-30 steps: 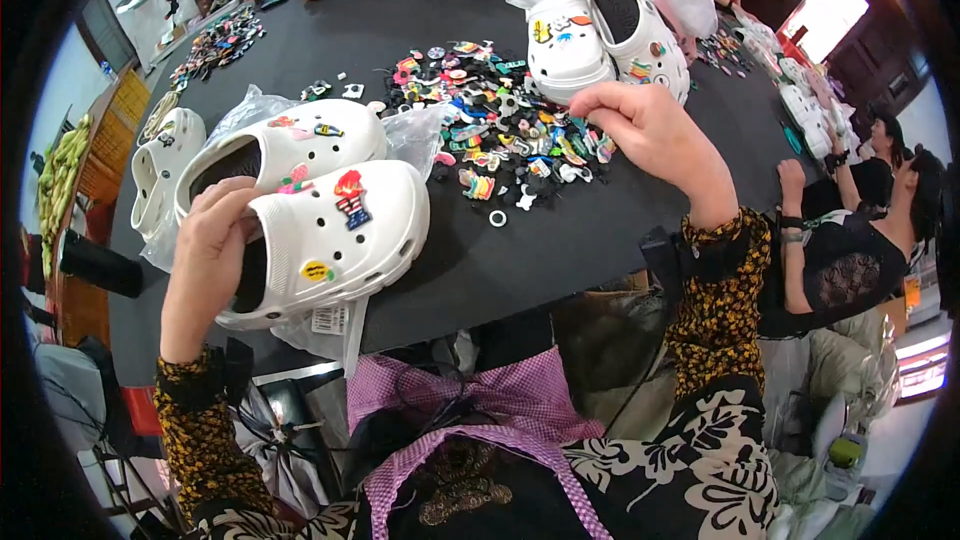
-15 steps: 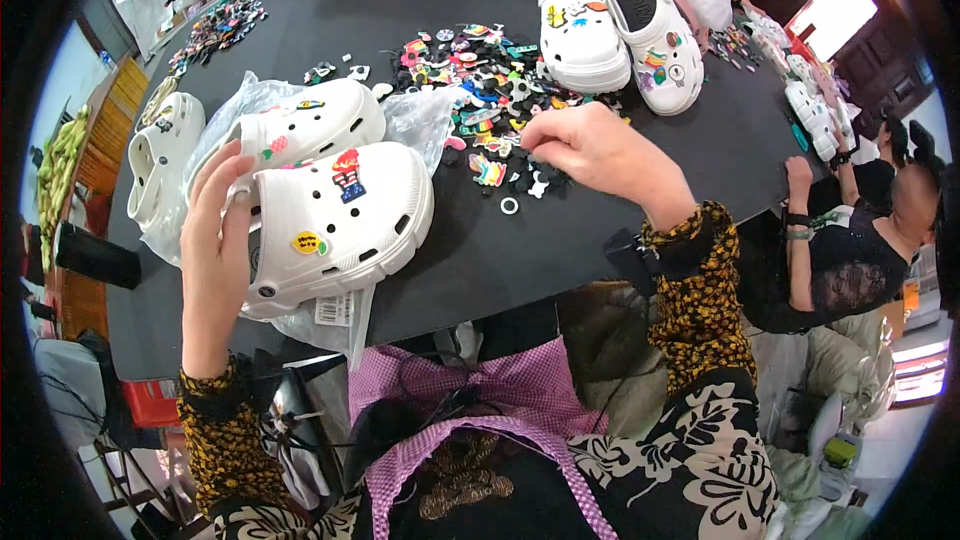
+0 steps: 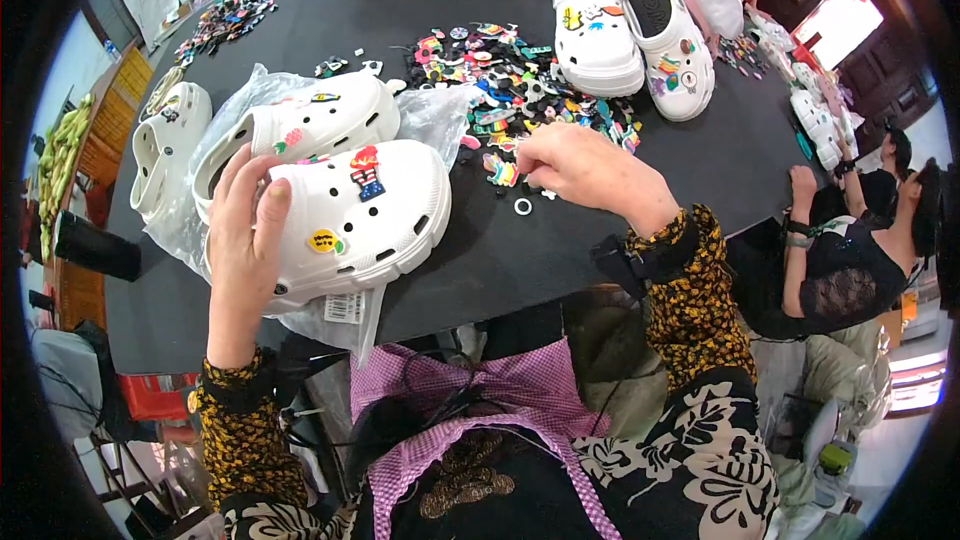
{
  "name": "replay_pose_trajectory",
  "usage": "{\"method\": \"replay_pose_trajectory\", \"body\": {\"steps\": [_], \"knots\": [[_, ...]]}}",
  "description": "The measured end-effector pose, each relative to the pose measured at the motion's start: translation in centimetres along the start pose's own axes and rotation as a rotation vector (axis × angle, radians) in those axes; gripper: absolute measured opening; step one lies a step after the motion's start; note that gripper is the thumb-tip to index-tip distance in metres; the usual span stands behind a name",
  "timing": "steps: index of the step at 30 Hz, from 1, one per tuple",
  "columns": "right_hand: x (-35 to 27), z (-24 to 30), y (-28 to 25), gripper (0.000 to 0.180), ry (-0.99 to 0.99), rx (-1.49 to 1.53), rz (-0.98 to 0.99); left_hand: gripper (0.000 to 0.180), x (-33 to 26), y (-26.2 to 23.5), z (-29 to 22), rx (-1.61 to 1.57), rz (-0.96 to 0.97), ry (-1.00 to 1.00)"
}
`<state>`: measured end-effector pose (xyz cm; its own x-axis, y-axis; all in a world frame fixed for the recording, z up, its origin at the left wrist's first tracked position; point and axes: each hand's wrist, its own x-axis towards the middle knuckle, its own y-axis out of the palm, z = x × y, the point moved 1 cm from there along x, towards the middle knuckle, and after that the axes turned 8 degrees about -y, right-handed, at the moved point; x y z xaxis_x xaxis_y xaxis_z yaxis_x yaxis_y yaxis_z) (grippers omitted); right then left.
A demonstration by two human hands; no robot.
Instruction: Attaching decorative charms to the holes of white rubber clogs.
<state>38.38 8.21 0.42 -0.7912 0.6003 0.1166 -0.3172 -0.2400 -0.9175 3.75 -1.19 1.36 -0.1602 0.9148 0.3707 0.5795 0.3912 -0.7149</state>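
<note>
white clog (image 3: 385, 212) sits steadiest with left hand (image 3: 246, 230) gripping its heel end, while right hand (image 3: 582, 172), grip unclear, should pinch charms (image 3: 505, 90) lightly.

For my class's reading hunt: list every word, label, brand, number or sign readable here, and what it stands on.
White barcode label at the lower edge of the front white shoe: print too small to read.
Yellow charm on that shoe: dark marks, too small to read.
Dark insole of the right-hand white shoe beside the charm pile: partial lettering, not copied here.
Nothing else reads clearly.
</note>
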Motion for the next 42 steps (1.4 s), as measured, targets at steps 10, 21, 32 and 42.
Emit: {"method": "replay_pose_trajectory", "body": {"steps": [10,21,32,42], "knots": [[-1.0,-0.9,0.6,0.018,-0.018,-0.055,-0.027,0.033,-0.2,0.4,-1.0,0.089,-0.054,0.061],[-0.9,-1.1,-0.5,0.018,0.179,1.053,-0.313,0.027,-1.1,0.1,-1.5,-0.183,-0.001,0.017],[0.2,-1.5,1.0,0.018,0.252,1.28,-0.515,0.028,-1.1,0.1,-1.5,-0.161,-0.021,0.07],[1.1,-3.1,2.4,0.02,0.429,1.527,-0.587,0.03,-0.9,-0.1,-1.5,-0.097,-0.014,0.084]]}}
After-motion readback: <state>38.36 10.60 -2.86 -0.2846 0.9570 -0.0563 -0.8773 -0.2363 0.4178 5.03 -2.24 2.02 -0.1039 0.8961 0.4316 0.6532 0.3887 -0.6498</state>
